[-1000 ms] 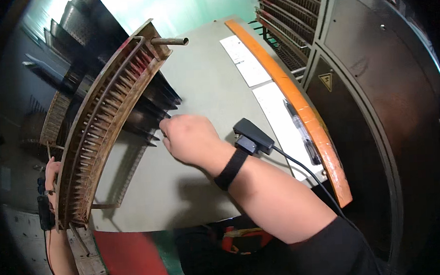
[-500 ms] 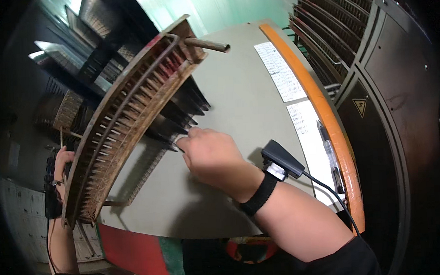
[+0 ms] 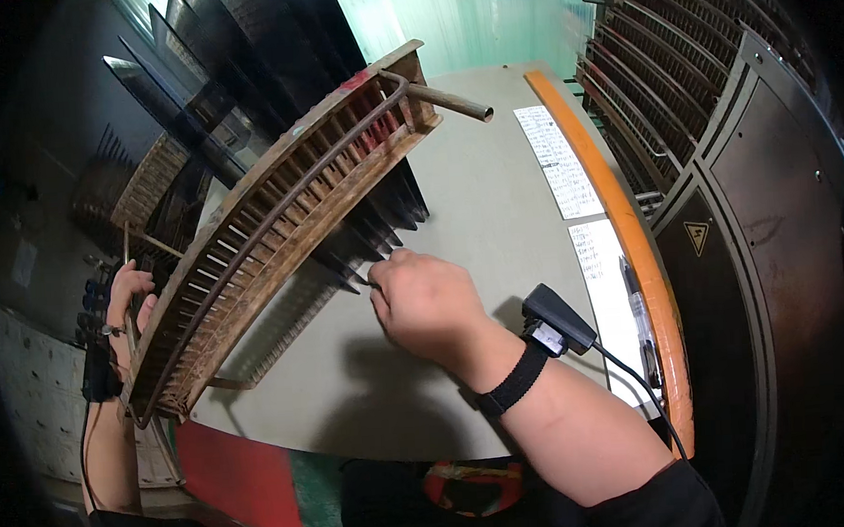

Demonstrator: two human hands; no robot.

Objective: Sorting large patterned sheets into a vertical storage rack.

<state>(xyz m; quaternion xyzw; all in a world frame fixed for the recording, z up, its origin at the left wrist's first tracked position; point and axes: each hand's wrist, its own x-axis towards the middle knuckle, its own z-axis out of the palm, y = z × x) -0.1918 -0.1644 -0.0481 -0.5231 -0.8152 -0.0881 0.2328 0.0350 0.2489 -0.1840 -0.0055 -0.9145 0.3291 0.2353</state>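
Some way apart, curled right hand (image 3: 425,299) against dark plates (image 3: 399,200), grip unclear; spread left hand (image 3: 127,290) beside rusty slotted rack (image 3: 265,242).

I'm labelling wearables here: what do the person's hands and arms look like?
The right hand is bare, its wrist wearing a black strap, dark blocky device and black cable. The left hand, also bare, has a dark device and thin cable at its wrist. Both sleeves are black.

Head fisheye | above and behind right hand (image 3: 426,303) | faces down, forward past it | near, hand about mid-frame
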